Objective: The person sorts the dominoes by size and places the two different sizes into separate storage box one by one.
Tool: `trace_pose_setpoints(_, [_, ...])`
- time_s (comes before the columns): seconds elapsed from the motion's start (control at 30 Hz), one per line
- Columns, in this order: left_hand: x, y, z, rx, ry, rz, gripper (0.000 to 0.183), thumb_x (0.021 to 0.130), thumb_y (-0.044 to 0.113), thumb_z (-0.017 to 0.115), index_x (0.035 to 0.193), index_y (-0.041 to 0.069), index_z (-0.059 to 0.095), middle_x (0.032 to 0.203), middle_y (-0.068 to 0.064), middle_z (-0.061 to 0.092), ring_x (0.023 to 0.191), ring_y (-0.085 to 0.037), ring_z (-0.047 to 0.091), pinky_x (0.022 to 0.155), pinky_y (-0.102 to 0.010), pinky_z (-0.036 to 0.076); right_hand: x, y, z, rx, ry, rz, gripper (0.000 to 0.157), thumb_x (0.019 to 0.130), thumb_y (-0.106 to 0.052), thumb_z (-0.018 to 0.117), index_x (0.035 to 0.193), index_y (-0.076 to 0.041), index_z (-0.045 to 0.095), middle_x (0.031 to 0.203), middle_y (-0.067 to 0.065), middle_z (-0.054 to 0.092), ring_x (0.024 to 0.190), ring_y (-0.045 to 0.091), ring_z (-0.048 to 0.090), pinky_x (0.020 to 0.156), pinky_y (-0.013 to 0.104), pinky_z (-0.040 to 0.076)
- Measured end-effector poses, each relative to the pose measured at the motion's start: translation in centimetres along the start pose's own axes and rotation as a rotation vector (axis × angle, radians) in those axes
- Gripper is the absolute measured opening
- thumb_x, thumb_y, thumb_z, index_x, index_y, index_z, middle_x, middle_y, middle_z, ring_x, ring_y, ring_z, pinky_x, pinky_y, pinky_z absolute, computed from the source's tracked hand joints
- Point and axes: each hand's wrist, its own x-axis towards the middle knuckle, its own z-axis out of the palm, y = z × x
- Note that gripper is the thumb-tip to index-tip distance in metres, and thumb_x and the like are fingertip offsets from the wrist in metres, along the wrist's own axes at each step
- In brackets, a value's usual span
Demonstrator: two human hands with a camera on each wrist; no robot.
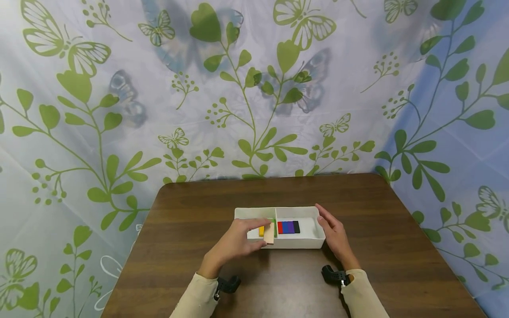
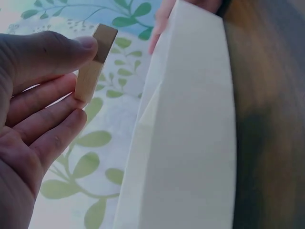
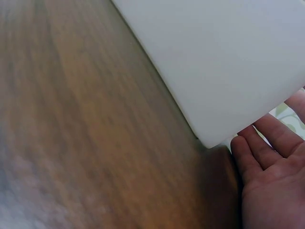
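A white two-compartment box [image 1: 298,243] stands on the table. Between thumb and fingers, my left hand [image 1: 234,238] pinches a pale wooden block [image 2: 95,67] above the box's front wall, near the divider. In the left compartment, a yellow piece [image 1: 261,231] and a green piece [image 1: 274,221] show, partly hidden by the hand and block. Against the divider in the right compartment lie red [image 1: 280,227], blue [image 1: 285,227], purple [image 1: 290,227] and black [image 1: 296,227] pieces side by side. My right hand [image 1: 336,236] rests at the box's right end with fingers extended.
The brown wooden table [image 1: 191,212] extends around the box on all sides. Behind it hangs a curtain [image 1: 254,110] printed with leaves and butterflies. Each wrist bears a black strap-on device, such as the right wrist device [image 1: 334,275].
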Motion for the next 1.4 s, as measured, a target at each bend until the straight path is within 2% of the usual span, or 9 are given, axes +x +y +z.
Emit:
trace_pose_setpoints(0.17, [0.1,-0.6,-1.1,0.007,0.030,-0.051,0.057,0.087,0.010,0.093,0.141,0.006,0.074,0.137,-0.007,0.078,0.126,-0.023,0.076,0.107,-0.046,0.061,0.0,0.0,0.0,0.002,0.008,-0.002,0.053,0.117,-0.035,0.052,0.168,-0.022,0.047,0.176,0.008,0.041,0.164,0.037,0.035,0.131,0.065,0.028])
trace_pose_setpoints(0.4, [0.4,-1.5,-1.8,0.032,0.009,-0.147,0.057,0.090,0.010,0.091,0.143,0.007,0.072,0.140,-0.008,0.076,0.129,-0.025,0.074,0.108,-0.047,0.060,0.0,0.3,0.0,-0.017,0.007,-0.003,0.054,0.117,-0.039,0.051,0.169,-0.024,0.046,0.176,0.007,0.041,0.164,0.037,0.036,0.130,0.064,0.030])
trace_pose_setpoints(0.63, [0.4,-2.5,-1.9,0.047,-0.025,-0.180,0.057,0.091,0.011,0.089,0.145,0.008,0.071,0.142,-0.008,0.075,0.130,-0.028,0.073,0.108,-0.048,0.060,0.0,0.5,0.1,-0.020,0.013,-0.004,0.052,0.118,-0.035,0.051,0.168,-0.024,0.047,0.176,0.009,0.041,0.164,0.038,0.037,0.130,0.065,0.030])
trace_pose_setpoints(0.87, [0.6,-3.7,-1.7,0.056,-0.045,-0.168,0.055,0.091,0.010,0.089,0.143,0.004,0.071,0.140,-0.012,0.076,0.127,-0.032,0.074,0.108,-0.050,0.060,0.0,0.4,0.1,-0.017,0.019,-0.010,0.051,0.118,-0.033,0.051,0.168,-0.024,0.048,0.175,0.007,0.043,0.163,0.036,0.039,0.130,0.063,0.032])
trace_pose_setpoints(1.2, [1.2,-5.6,-0.9,0.112,-0.142,-0.172,0.053,0.092,0.006,0.087,0.142,0.000,0.071,0.139,-0.014,0.076,0.125,-0.031,0.074,0.110,-0.049,0.059,-0.1,0.4,0.0,-0.025,0.014,-0.007,0.052,0.118,-0.033,0.051,0.168,-0.023,0.047,0.176,0.010,0.041,0.163,0.039,0.037,0.130,0.065,0.031])
trace_pose_setpoints(1.3, [1.5,-6.0,-0.6,0.134,-0.165,-0.145,0.048,0.091,0.002,0.085,0.137,-0.002,0.072,0.132,-0.014,0.078,0.115,-0.028,0.075,0.105,-0.047,0.061,-0.1,0.5,0.1,-0.022,0.014,-0.007,0.052,0.118,-0.034,0.051,0.168,-0.024,0.047,0.176,0.007,0.041,0.164,0.037,0.037,0.130,0.065,0.031])
trace_pose_setpoints(1.4, [1.8,-6.3,-0.3,0.181,-0.193,-0.133,0.044,0.090,0.000,0.084,0.133,-0.001,0.074,0.121,-0.012,0.079,0.101,-0.023,0.071,0.094,-0.043,0.063,0.0,0.6,0.1,-0.019,0.014,-0.008,0.052,0.117,-0.036,0.052,0.168,-0.024,0.047,0.176,0.007,0.041,0.164,0.037,0.037,0.130,0.066,0.031])
